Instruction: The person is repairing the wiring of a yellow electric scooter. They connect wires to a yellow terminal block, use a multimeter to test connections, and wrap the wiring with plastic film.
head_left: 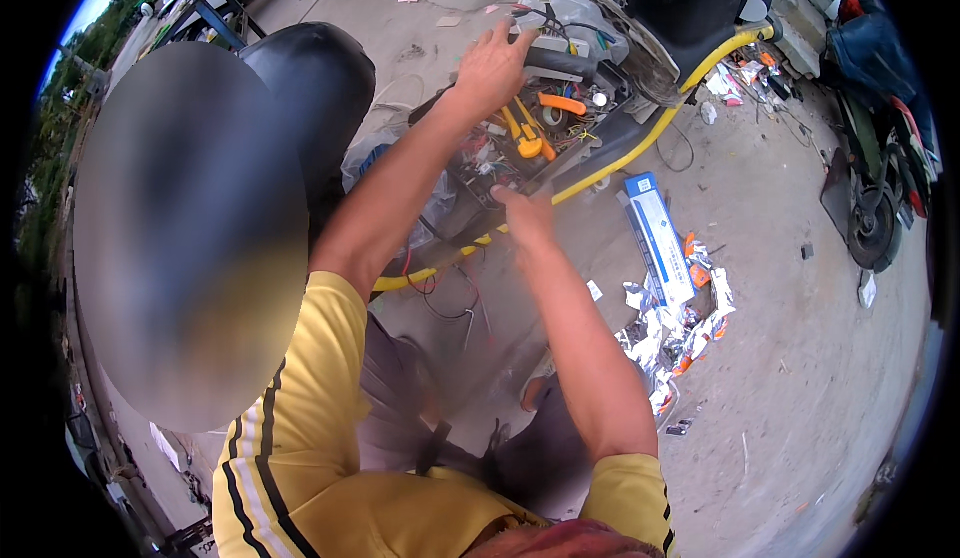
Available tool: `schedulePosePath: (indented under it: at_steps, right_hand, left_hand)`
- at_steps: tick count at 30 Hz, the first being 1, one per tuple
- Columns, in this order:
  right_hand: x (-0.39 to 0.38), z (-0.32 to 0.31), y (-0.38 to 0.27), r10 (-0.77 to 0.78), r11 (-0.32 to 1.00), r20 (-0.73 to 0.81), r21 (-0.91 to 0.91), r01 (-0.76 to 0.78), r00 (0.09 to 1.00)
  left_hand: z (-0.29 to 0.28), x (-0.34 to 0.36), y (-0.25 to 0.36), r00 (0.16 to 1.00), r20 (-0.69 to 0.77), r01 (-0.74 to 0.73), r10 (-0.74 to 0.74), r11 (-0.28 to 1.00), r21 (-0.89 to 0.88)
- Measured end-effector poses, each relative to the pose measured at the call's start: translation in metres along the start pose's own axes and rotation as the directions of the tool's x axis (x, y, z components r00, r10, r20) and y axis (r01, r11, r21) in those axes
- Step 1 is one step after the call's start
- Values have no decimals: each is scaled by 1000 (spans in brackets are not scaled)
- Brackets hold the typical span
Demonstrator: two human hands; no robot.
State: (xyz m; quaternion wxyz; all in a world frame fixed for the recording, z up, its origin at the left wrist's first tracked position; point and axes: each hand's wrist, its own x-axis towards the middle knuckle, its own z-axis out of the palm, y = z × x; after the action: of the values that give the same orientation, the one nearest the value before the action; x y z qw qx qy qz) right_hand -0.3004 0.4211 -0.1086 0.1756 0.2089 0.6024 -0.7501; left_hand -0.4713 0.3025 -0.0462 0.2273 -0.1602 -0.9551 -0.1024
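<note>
My left hand (492, 70) reaches over the far end of an opened scooter floor compartment (595, 148), fingers spread beside a grey-and-black box-shaped part (555, 58). It does not appear to grip anything. My right hand (530, 216) is at the compartment's near edge, by a tangle of thin wires (487, 166); its thumb points inward and its other fingers are mostly hidden. Between the hands lie yellow-handled pliers (524, 133), an orange-handled tool (562, 104) and a roll of tape (552, 116).
Yellow trim (625, 158) edges the scooter, whose black seat (315, 63) is at left. A blue-and-white carton (660, 243) lies on the concrete by crumpled silver-and-orange wrappers (690, 343). Loose wires (465, 303) hang below the trim. Another motorbike (875, 208) stands far right.
</note>
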Motion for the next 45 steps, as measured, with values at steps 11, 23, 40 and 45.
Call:
schedulePosePath:
  at_steps: [11,23,40,45]
  right_hand:
    - [11,-30,-15,-28,986,47,166,19,998]
    - [-4,-80,-40,87,981,73,170,-99,994]
    - [-9,-168,-34,70,997,-197,-5,-73,978]
    - [-5,-160,-24,25,987,-264,-144,-65,964]
  left_hand:
    - [-101,-185,88,925,-365,-276,109,852,-445]
    - [-58,-290,76,985,107,-74,138,883,-464]
    - [-93,-310,26,987,148,79,-55,983,-164]
    - [-92,-306,33,984,173,64,-33,983,-174]
